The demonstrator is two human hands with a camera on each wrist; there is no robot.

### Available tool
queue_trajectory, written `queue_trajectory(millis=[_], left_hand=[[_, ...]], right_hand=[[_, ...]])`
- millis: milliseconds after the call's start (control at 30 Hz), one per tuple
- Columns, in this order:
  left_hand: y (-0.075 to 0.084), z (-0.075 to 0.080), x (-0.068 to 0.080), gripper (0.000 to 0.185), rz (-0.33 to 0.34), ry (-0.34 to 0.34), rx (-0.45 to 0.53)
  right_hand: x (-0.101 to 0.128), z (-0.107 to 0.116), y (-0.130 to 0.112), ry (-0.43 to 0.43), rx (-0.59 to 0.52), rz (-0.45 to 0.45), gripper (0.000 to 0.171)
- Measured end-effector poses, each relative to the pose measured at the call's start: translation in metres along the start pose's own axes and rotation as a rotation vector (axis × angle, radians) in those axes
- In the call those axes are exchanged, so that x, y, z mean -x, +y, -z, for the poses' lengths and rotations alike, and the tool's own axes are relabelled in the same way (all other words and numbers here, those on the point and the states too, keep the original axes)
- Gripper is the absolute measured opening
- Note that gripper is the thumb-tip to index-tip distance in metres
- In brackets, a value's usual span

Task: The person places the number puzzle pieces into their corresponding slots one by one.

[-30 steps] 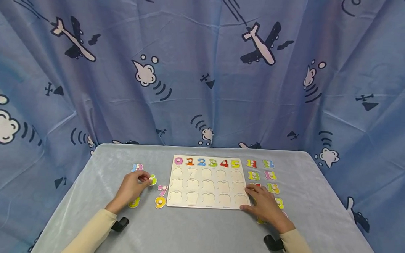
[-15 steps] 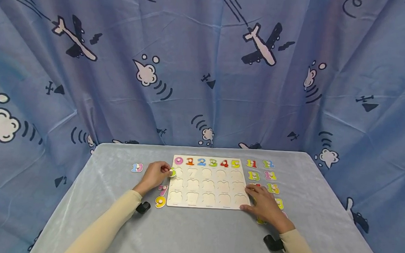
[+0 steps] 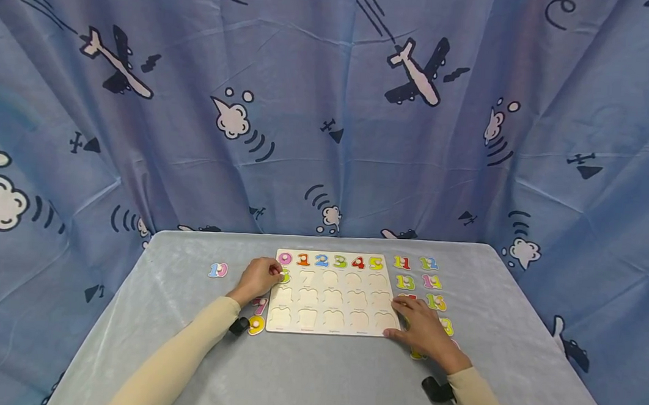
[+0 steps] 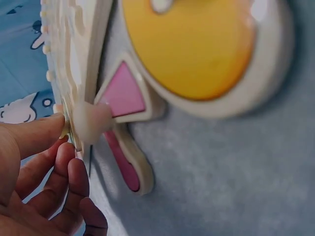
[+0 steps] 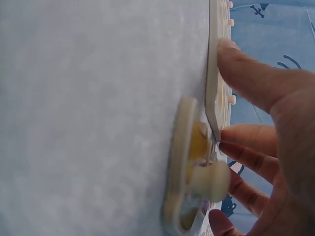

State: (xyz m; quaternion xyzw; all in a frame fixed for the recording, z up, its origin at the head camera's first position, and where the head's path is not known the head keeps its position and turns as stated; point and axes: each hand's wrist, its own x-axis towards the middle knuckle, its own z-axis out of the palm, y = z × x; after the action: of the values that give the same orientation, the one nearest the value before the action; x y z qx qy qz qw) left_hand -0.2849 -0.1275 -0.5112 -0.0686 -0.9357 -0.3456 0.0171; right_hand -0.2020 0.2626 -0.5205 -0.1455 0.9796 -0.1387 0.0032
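A wooden number puzzle board (image 3: 332,316) lies in the middle of the grey table, with pieces 0 to 5 (image 3: 329,261) seated in its top row and the lower recesses bare. My left hand (image 3: 275,274) pinches a green-yellow number piece (image 3: 284,277) by its knob over the first recess of the second row. In the left wrist view my fingers (image 4: 44,162) curl beside the board edge (image 4: 81,54). My right hand (image 3: 398,316) rests flat on the board's right front corner, and the right wrist view shows its thumb (image 5: 246,73) against the board edge (image 5: 213,93).
Left of the board lie a 10 (image 3: 217,270), a pink 7 (image 3: 261,306) and a yellow 9 (image 3: 255,325). Several teen numbers (image 3: 419,282) sit in rows to the right, some under my right hand. A blue airplane-print curtain (image 3: 329,105) hangs behind the table.
My left hand carried the green-yellow piece rightward from the table beside the 10 to the board's left column. The right hand stayed in place.
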Motion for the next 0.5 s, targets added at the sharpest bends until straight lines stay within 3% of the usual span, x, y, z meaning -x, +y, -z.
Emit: queue_trajectory(millis=[500], left_hand=[[-0.0031,-0.0063,-0.003,0.008,-0.002,-0.025,-0.045]], right_hand=[[-0.0003,0.0001,-0.0008,-0.001,0.0,-0.003,0.079]])
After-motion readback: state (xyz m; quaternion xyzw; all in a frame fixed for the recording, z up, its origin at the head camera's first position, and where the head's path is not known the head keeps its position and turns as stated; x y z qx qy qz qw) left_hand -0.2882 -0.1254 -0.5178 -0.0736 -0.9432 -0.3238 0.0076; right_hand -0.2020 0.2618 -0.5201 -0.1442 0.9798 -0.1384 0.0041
